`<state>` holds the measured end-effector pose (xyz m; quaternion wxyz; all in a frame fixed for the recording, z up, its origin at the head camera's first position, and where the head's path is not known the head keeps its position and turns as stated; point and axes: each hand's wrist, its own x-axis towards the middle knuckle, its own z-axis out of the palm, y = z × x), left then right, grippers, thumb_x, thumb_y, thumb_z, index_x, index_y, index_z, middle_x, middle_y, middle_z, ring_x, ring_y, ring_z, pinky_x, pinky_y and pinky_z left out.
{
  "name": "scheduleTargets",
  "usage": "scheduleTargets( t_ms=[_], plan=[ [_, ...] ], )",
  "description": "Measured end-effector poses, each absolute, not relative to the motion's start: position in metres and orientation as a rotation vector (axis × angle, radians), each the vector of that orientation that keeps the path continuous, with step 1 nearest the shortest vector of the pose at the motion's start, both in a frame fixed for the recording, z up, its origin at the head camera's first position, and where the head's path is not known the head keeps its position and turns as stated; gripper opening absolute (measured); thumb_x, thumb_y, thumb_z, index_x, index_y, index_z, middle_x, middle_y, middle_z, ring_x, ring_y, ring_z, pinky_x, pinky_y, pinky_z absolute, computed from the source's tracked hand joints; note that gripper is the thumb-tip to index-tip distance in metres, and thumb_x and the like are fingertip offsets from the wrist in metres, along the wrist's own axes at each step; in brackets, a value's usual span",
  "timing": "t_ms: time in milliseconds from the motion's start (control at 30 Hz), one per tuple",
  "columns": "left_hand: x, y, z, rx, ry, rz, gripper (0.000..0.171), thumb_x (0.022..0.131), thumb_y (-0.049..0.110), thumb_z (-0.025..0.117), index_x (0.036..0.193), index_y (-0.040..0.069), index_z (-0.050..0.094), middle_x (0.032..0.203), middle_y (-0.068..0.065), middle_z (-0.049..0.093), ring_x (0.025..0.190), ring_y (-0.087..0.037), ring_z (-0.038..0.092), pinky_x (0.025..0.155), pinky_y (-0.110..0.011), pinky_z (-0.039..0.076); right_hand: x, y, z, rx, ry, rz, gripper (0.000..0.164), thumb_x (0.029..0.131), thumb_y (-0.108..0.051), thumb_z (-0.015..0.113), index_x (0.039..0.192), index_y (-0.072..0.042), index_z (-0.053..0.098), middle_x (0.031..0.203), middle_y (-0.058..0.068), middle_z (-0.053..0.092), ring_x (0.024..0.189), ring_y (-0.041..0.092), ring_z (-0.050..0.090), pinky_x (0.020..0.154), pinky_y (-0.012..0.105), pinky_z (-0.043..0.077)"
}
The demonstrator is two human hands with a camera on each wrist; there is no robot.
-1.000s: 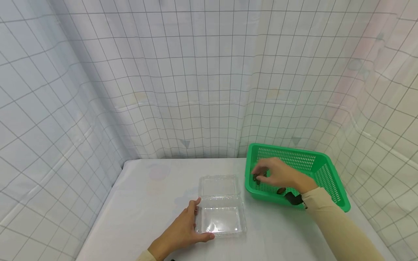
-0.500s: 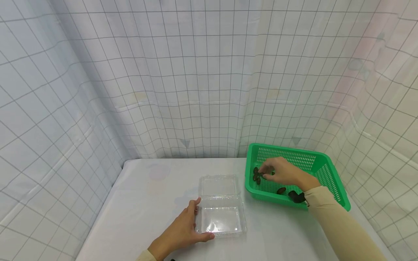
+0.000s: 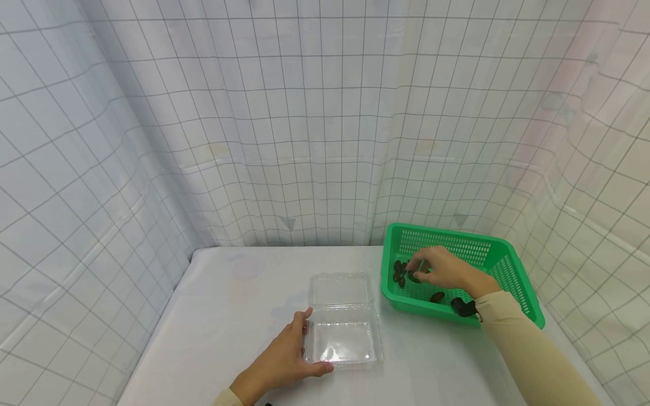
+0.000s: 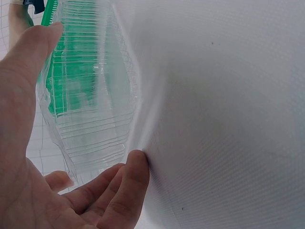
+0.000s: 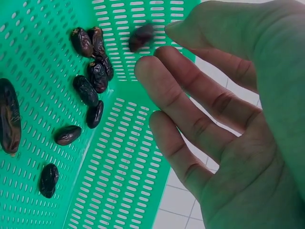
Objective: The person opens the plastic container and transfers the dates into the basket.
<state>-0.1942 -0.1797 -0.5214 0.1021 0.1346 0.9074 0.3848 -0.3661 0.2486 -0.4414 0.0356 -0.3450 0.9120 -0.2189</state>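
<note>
An open clear plastic clamshell container (image 3: 345, 343) lies on the white table, its lid (image 3: 340, 289) folded back. My left hand (image 3: 286, 355) holds its left side, thumb at the front rim and fingers along the side. Inside the green basket (image 3: 388, 248) my right hand (image 3: 442, 270) hovers over several dark, wrinkled dates (image 5: 97, 76). In the right wrist view, one blurred date (image 5: 142, 37) shows just off the thumb tip with a small gap. The right fingers are loosely bent and spread; the index finger is mostly hidden behind the thumb.
The slotted basket stands at the table's back right, beside the container. A lone date (image 3: 437, 296) lies near its front wall, and a larger one (image 5: 7, 117) shows in the right wrist view. Gridded white curtains (image 3: 325, 141) enclose the table (image 3: 228, 316) at the back and sides.
My right hand has shifted slightly right inside the basket, away from its left wall, uncovering several dates there. The left hand and the container have stayed put.
</note>
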Motion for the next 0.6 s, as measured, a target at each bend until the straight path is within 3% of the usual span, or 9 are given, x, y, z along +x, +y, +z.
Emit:
scheduleTargets(
  t_ms=[167,600],
  plan=[
    [-0.1944,-0.1797,-0.5218,0.398,2.685,1.136,0.124,0.084,0.058,0.103,0.171,0.003,0.033,0.161,-0.022,0.063,0.105,-0.018,0.07,0.089,-0.036,0.062,-0.367,0.2509,-0.444,-1.044,2.793,-0.685,0.016,0.107,-0.005,0.079,0.12,-0.009,0.087,0.122,0.01,0.087,0.111,0.029,0.081,0.093,0.048,0.069],
    [-0.1949,-0.1805,-0.5222,0.398,2.685,1.138,0.122,0.085,0.058,0.103,0.17,0.004,0.034,0.165,-0.022,0.061,0.104,-0.018,0.07,0.09,-0.037,0.062,-0.3599,0.2484,-0.4421,-1.076,2.83,-0.68,0.017,0.108,-0.005,0.079,0.121,-0.013,0.087,0.121,0.005,0.087,0.109,0.025,0.082,0.093,0.044,0.068]
  ],
)
